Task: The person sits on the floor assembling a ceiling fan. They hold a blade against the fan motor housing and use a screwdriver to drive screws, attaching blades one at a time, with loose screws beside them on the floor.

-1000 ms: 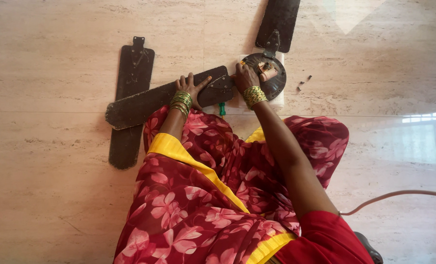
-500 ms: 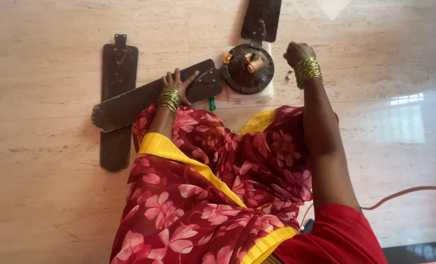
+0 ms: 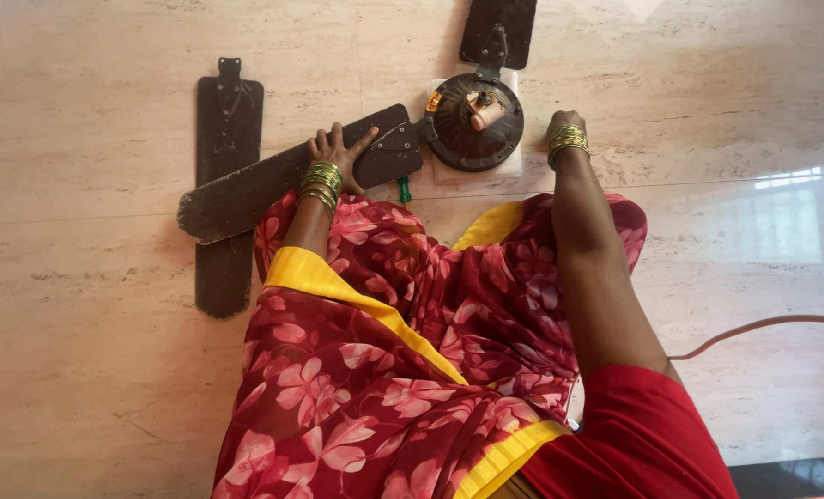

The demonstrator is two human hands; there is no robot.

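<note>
Down on the pale stone floor point(image 3: 107, 388) lies a dismantled ceiling fan. Its round dark motor point(image 3: 476, 122) sits far and centre on a white square pad point(image 3: 514, 164), the only package-like piece in view, plain and unprinted as far as can be seen. One blade point(image 3: 273, 180) runs leftward from the motor, slanting nearer as it goes; a second blade point(image 3: 498, 32) points to the far edge. A loose third blade point(image 3: 224, 185) lies lengthwise at the left, partly under the slanted one. A small green-handled tool point(image 3: 403, 191) rests just near the slanted blade's bracket.

The left hand point(image 3: 338, 152) lies flat on the slanted blade, fingers spread, pressing rather than gripping. The right hand point(image 3: 564, 125) rests on the floor just right of the motor, curled; whether its grip holds anything cannot be told. An orange cord point(image 3: 763, 328) trails off at the right.

Compared with half a second ago, the right hand has dropped nearer the floor and closer to the motor, while the left hand has stayed on the blade. A second ago the right hand was on the motor itself.
</note>
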